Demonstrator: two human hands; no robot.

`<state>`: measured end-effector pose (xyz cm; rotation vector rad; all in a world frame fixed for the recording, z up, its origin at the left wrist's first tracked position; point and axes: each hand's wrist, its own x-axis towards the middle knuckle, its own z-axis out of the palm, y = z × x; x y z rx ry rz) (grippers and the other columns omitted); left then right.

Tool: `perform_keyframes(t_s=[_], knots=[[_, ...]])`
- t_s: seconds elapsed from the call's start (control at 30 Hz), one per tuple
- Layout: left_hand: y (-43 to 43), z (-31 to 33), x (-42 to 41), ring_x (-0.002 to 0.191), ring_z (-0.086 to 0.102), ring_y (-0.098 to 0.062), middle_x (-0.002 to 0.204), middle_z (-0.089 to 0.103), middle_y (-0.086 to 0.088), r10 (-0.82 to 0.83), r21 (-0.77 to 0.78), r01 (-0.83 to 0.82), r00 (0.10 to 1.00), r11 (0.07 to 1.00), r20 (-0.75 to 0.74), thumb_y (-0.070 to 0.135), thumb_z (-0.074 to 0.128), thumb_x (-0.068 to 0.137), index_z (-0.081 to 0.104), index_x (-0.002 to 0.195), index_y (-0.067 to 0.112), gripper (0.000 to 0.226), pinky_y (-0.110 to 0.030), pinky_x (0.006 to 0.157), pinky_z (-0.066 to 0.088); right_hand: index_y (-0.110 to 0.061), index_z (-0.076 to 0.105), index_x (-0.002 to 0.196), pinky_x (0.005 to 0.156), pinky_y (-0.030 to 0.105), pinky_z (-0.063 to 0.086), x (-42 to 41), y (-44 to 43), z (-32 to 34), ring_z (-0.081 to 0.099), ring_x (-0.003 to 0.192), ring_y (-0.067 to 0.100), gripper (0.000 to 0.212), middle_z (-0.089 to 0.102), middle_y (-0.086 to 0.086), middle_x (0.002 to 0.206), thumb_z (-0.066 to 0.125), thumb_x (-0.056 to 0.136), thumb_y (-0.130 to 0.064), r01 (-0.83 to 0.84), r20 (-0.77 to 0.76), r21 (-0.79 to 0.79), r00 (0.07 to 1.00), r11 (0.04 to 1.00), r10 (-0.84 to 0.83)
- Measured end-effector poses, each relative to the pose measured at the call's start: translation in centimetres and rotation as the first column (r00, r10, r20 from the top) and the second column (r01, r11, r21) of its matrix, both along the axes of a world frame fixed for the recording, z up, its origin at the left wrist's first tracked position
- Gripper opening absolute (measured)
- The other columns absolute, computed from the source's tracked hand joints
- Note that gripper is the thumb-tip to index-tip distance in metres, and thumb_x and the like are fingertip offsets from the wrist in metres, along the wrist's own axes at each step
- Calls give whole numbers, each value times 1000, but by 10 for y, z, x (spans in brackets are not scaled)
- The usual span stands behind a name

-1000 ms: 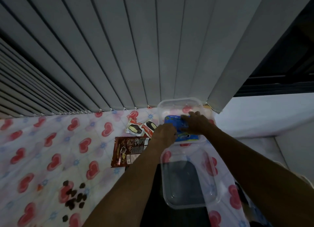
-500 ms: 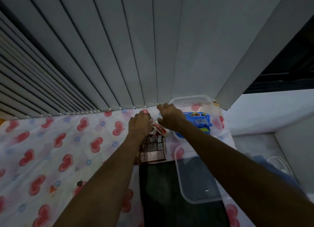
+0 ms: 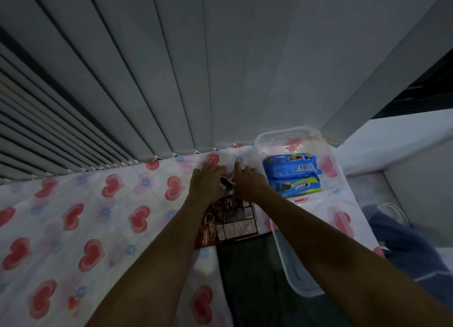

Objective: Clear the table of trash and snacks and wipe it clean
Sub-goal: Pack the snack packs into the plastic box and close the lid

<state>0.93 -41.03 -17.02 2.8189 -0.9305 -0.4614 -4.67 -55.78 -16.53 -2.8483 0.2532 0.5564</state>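
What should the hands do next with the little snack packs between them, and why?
Probably lift the small snack packets and move them right, into the clear container. The left hand and right hand both cup them, though a firm grip isn't clear. The container sits just beside them, open, already holding blue cookie packs.

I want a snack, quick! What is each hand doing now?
Left hand: grips the small snack packets.
Right hand: pinches the same packets.
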Motion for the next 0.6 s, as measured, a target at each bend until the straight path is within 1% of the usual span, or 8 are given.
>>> perform_keyframes(t_s=[0.03,0.1,0.2,0.27,0.33,0.4,0.5,0.6], knots=[[1,1,0,149,34,-24,157,45,0,1,24,-1,1000,1000,14,63,72,80,49,146,26,79,-47,116,33,-6,13,154,105,49,43,1,1,0,52,127,39,94,47,26,141,67,89,-46,4,11,-11,1000,1000,-4],[5,6,0,145,38,-26,157,44,-1,-16,93,12,999,996,45,63,70,81,49,146,25,79,-49,115,33,-9,18,151,100,47,47,2,3,4,55,122,36,93,49,22,138,73,84,-43,14,22,6,1000,1000,-15],[14,12,2,132,52,-29,151,50,-5,20,129,-27,998,991,59,59,74,80,48,144,20,79,-50,111,38,-8,19,149,94,45,52,11,3,24,60,114,33,96,53,19,132,79,80,-38,-4,41,68,999,998,2],[20,17,2,125,56,-29,141,55,-8,91,145,-92,996,985,12,55,76,80,46,145,22,79,-46,108,42,-7,25,146,88,43,54,19,-2,44,63,107,31,86,58,17,125,75,83,-38,-2,104,117,995,993,-10],[21,25,3,120,59,-28,133,58,-8,131,155,-123,990,980,-44,52,77,81,49,146,27,74,-42,102,47,-8,37,134,80,43,55,25,-13,67,65,100,31,69,63,16,118,74,84,-37,15,208,188,977,982,-55],[18,35,4,113,64,-28,127,61,-8,159,129,-152,986,980,-47,47,78,83,57,139,27,64,-40,95,53,-8,45,120,70,39,50,28,-30,88,64,93,34,53,65,16,108,73,84,-36,5,308,209,949,978,-71],[0,57,7,111,64,-33,125,57,-12,194,96,-197,980,976,44,42,74,88,57,131,21,51,-42,88,53,-12,46,111,66,35,42,26,-67,108,62,90,34,44,65,14,103,73,81,-29,20,329,149,942,989,-68],[-30,79,12,109,62,-35,118,57,-13,193,-28,-191,970,981,148,39,72,89,56,121,18,42,-42,83,52,-13,45,114,68,34,38,13,-110,112,59,97,35,51,65,14,110,76,75,-24,41,299,7,953,999,-41]])
